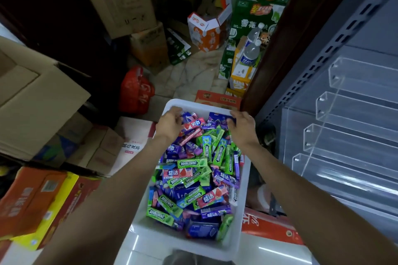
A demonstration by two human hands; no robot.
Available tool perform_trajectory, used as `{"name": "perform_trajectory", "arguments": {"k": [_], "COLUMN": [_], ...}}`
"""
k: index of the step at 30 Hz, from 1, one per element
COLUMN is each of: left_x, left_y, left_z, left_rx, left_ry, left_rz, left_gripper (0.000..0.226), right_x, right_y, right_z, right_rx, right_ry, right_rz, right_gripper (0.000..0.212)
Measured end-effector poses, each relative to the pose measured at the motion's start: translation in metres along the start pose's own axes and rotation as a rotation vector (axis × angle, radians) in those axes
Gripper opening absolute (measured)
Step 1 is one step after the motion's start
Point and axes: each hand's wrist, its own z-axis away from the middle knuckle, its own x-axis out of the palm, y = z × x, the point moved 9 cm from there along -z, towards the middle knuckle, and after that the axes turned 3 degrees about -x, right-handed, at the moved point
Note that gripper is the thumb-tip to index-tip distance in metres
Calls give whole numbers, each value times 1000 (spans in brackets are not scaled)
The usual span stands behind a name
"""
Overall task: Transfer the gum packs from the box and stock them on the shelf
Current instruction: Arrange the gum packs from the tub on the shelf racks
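While both hands reach to the far end of the white box [238,217], the left hand [170,122] curls its fingers into the gum packs [193,178], maybe to grab some. The right hand [242,123] curls over the far rim. The clear shelf [344,127] waits beside it. Cardboard boxes [41,96] crowd the floor.
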Motion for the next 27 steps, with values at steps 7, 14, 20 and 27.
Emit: {"name": "perform_trajectory", "arguments": {"k": [7,14,20,27], "left_x": [4,-19,-27,-28], "left_y": [8,3,8,8], "left_z": [-1,8,28,34], "left_rx": [62,118,127,77], "left_ry": [-44,69,39,15], "left_rz": [-161,167,487,571], "left_gripper": [46,34,32,30], "right_x": [13,13,6,-17], "right_y": [-16,-24,-21,-21], "right_z": [-10,-14,-14,-5], "right_rx": [-95,-121,-123,-119], "right_ry": [-4,-4,-17,69], "right_rz": [326,323,537,166], "right_gripper": [34,38,39,25]}}
